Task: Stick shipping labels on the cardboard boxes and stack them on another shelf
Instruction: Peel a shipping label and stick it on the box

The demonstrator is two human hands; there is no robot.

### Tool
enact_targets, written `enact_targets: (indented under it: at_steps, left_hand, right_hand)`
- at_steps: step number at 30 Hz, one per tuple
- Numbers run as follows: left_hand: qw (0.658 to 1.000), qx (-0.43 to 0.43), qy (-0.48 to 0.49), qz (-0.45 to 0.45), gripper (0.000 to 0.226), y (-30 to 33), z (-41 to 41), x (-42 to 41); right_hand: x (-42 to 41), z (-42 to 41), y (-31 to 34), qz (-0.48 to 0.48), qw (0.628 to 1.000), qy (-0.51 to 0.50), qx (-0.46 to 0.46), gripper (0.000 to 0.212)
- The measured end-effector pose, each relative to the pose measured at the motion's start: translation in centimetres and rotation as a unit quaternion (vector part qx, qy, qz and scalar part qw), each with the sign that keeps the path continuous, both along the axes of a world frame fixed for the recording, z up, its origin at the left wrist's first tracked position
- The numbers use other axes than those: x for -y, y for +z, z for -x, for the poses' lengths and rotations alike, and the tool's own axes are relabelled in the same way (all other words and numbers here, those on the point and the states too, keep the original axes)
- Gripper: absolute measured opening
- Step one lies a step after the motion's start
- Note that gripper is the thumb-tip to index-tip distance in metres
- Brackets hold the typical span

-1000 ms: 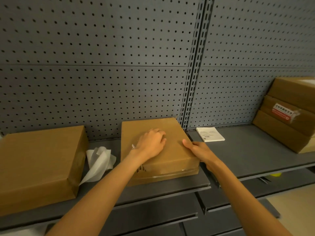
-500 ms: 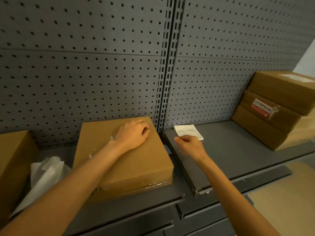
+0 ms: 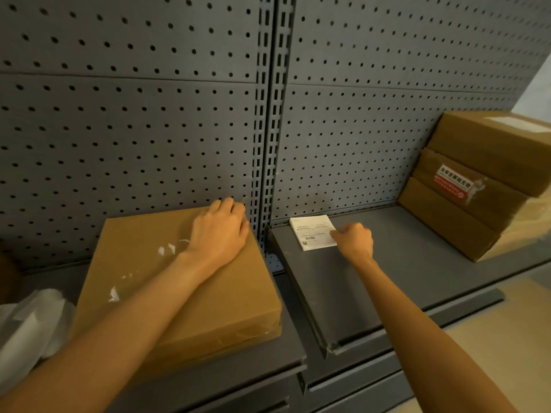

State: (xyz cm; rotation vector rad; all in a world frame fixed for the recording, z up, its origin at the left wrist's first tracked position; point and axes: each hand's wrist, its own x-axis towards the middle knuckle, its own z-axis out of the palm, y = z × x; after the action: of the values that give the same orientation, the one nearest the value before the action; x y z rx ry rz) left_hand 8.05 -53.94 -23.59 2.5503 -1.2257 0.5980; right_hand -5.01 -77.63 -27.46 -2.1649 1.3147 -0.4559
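A grey pegboard (image 3: 134, 120) backs two grey shelves (image 3: 402, 278) that meet at a slotted upright. On the left shelf, against its back right corner, a flat box (image 3: 185, 290) lies with scraps of clear tape on its top. At the right shelf's right edge stands a stack (image 3: 483, 186) of three boxes; the middle one carries a red sticker (image 3: 453, 181) with white Chinese characters, too blurred to read. White paper (image 3: 26, 326) lies crumpled at the left shelf's left edge. The left hand (image 3: 220, 231) rests on the flat box's far right corner, fingers curled over its back edge. The right hand (image 3: 354, 239) pinches the right edge of the labels (image 3: 313, 232), a white pad at the right shelf's back left corner; its print is illegible.
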Motion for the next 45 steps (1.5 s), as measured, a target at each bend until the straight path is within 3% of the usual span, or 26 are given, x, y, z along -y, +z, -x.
enact_targets:
  at_steps: [13, 21, 33, 38, 41, 45]
  left_hand:
    - [1.000, 0.007, -0.011, 0.028, 0.016, 0.1, 0.1, -0.2]
    - [0.999, 0.006, -0.012, 0.033, 0.016, 0.1, 0.3, -0.2]
    - [0.999, -0.030, -0.003, 0.023, 0.019, 0.7, 0.4, -0.3]
    - [0.991, -0.132, -0.001, 0.013, 0.019, 1.8, -0.1, -0.6]
    - [0.974, -0.215, -0.004, 0.073, 0.020, 3.0, 0.2, -1.6]
    - [0.886, -0.414, -0.021, 0.207, 0.009, 4.2, 1.0, -4.3]
  right_hand:
    - [0.3, -0.2, -0.8, 0.021, 0.999, -0.019, 0.030, 0.013]
    - [0.2, 0.1, -0.6, 0.006, 0.998, -0.033, 0.055, 0.026]
    - [-2.3, -0.5, 3.9, -0.027, 0.975, 0.014, 0.219, 0.025]
    - [-5.4, -1.2, 7.4, -0.115, 0.942, 0.065, 0.307, 0.018]
    - [-7.7, -1.9, 8.9, -0.172, 0.917, 0.104, 0.344, 0.019]
    - [-10.9, -2.5, 9.8, -0.213, 0.889, 0.147, 0.378, 0.014]
